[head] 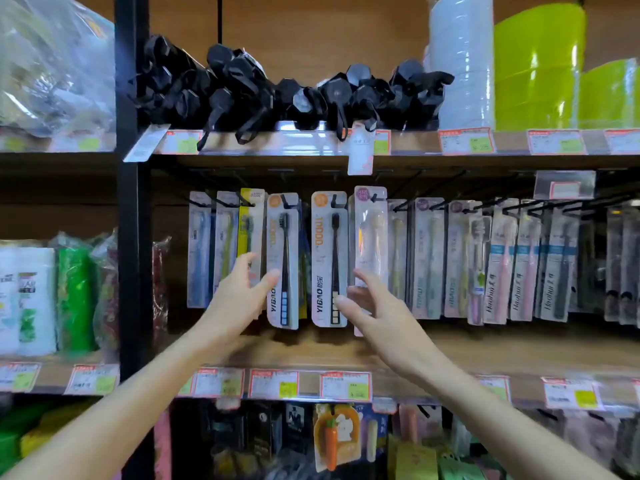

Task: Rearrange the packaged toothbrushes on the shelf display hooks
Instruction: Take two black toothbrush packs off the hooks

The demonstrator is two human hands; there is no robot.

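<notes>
A row of packaged toothbrushes hangs from black hooks (401, 197) under a wooden shelf. Two white-and-orange YIBAO packs with black brushes hang in the middle, one (284, 237) on the left and one (329, 244) on the right. A clear pack with a pale brush (370, 233) hangs just right of them. My left hand (242, 292) is open, its thumb near the left YIBAO pack's edge and its fingers in front of a yellow pack (250, 223). My right hand (370, 303) is open, its fingers touching the lower part of the clear pack.
Black folded umbrellas (287, 95) lie on the shelf above, with green plastic tubs (540, 67) at the right. Bottles (38, 292) stand on the left shelf beyond a black upright post (133, 237). Price tags (344, 385) line the shelf edge below; more hanging goods sit underneath.
</notes>
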